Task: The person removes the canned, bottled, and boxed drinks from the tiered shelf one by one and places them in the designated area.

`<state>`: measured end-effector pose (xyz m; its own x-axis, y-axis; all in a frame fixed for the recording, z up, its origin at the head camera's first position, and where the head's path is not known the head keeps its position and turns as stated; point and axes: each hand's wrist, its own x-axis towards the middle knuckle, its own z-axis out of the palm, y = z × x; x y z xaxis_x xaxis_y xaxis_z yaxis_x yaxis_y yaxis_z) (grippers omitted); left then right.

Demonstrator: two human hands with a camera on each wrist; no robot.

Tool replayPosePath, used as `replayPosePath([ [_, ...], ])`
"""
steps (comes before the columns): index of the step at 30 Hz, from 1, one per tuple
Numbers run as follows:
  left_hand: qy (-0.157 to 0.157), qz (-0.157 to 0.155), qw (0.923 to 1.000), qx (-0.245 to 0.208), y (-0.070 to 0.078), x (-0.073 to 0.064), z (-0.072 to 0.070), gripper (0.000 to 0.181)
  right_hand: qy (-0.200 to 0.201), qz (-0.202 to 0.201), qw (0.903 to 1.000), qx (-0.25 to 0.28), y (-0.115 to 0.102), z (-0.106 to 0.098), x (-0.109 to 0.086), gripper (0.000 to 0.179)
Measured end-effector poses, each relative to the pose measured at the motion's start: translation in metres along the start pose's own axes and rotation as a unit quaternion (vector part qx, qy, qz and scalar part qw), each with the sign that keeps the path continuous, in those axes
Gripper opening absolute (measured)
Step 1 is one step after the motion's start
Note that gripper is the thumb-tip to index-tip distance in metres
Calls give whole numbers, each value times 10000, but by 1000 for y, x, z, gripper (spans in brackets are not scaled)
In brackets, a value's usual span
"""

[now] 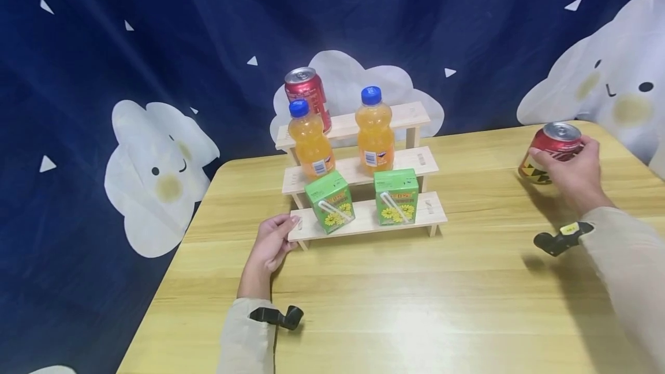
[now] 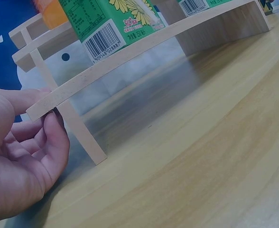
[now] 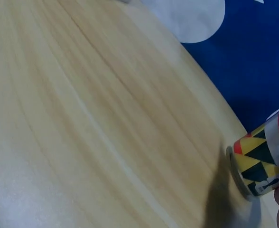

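My left hand (image 1: 272, 242) pinches the left end of the lowest step of a small three-tier wooden stand (image 1: 358, 218), thumb on top and fingers curled beneath. At the right of the table my right hand (image 1: 576, 175) grips a red drink can (image 1: 557, 142) with a yellow and black pattern round its base. Two green juice boxes (image 1: 332, 201) with straws stand on the lowest step, the left one turned at an angle. Two orange drink bottles (image 1: 375, 131) with blue caps occupy the middle step. Behind the left bottle, another red can (image 1: 306, 91) stands on the top step, partly hidden.
The light wooden table (image 1: 395, 299) carries the stand near its back edge. A dark blue curtain (image 1: 208, 10) with white clouds and triangles hangs right behind it. Black wrist cameras (image 1: 563, 240) are strapped over both sleeves.
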<state>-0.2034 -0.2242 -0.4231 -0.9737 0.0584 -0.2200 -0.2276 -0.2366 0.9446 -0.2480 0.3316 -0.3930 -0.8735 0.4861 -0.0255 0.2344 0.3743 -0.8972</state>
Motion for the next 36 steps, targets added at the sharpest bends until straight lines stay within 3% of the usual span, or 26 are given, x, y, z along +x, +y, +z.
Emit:
replayPosePath([
  [6, -45, 0, 10000, -15, 2, -1, 0, 14, 312, -380, 9987, 95, -24, -3, -1, 90],
  [16, -10, 2, 10000, -10, 2, -3, -1, 15, 729, -853, 9937, 77, -88, -8, 1, 83],
  [23, -51, 15, 10000, -55, 2, -2, -1, 11, 374, -1096, 9933, 10, -134, -4, -4, 83],
  [31, 142, 5, 9999, 1, 1, -3, -4, 10, -338, -1409, 9894, -34, -181, 22, -15, 82],
  [36, 25, 20, 10000, 3, 2, -2, 0, 13, -546, -1713, 9834, -239, -204, 37, -24, 80],
])
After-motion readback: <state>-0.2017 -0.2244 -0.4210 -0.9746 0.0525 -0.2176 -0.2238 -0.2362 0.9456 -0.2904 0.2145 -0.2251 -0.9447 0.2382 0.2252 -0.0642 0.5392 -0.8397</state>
